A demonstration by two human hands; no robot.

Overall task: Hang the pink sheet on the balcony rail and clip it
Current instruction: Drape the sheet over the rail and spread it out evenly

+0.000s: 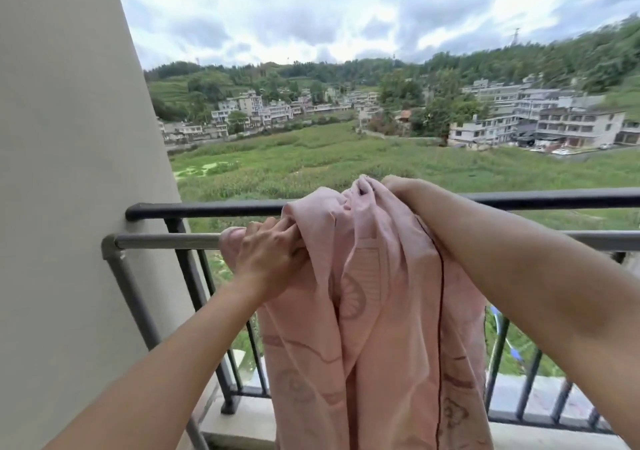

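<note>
The left hand's fingers [282, 233] are curled and pinch a fold of the pink sheet [381, 328] against the grey inner rail [166, 241], just toward 8 o'clock from the middle of the view. The left hand [266, 257] lies knuckles up, its bare forearm running down to 7 o'clock.

The right hand [403, 185], near the middle toward 3 o'clock, clenches a bunched gather of the sheet. Its fingertips are buried in the cloth and cannot be seen. This gather is lifted just above the black outer rail [207, 208]. The right forearm stretches away to 4 o'clock.

Between the two hands the sheet drapes over the grey rail and hangs in long folds down to 6 o'clock, covering the vertical bars behind it. It bears a faint printed pattern and a thin dark seam line.

A pale wall [69, 172] fills the 9 o'clock side, where both rails meet it. Beyond the rails lie a green field [311, 158], low buildings [554, 123] toward 2 o'clock, wooded hills, and a cloudy sky [311, 9] at 12 o'clock.
</note>
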